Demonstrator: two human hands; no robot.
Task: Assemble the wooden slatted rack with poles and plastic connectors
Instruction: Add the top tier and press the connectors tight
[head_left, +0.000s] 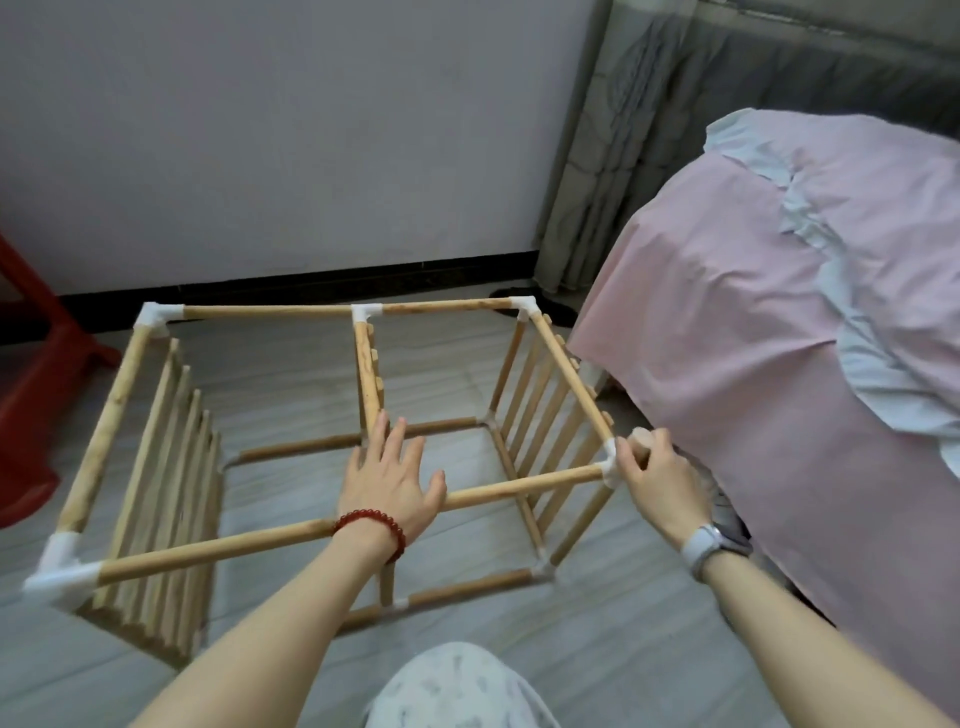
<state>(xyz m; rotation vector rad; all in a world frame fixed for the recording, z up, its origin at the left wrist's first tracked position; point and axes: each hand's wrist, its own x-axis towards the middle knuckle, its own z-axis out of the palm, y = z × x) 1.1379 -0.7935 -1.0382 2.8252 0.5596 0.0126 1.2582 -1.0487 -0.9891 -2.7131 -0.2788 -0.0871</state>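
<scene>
Fingers (631, 457) pinching rack's (322, 415) near-right connector (612, 465)

Pink-covered bed (753, 322) right — red stool (31, 415) left, grey curtain (597, 156).

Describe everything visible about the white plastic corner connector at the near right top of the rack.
The near-right corner connector is a white plastic piece, glossy-looking, at the top near-right corner of the wooden rack. A front pole enters it from the left, a side pole from the far side, and an upright runs down beneath it. The right hand grips it, fingers curled over its outer side and partly hiding it. The left hand lies open over the front pole, not on the connector.
</scene>
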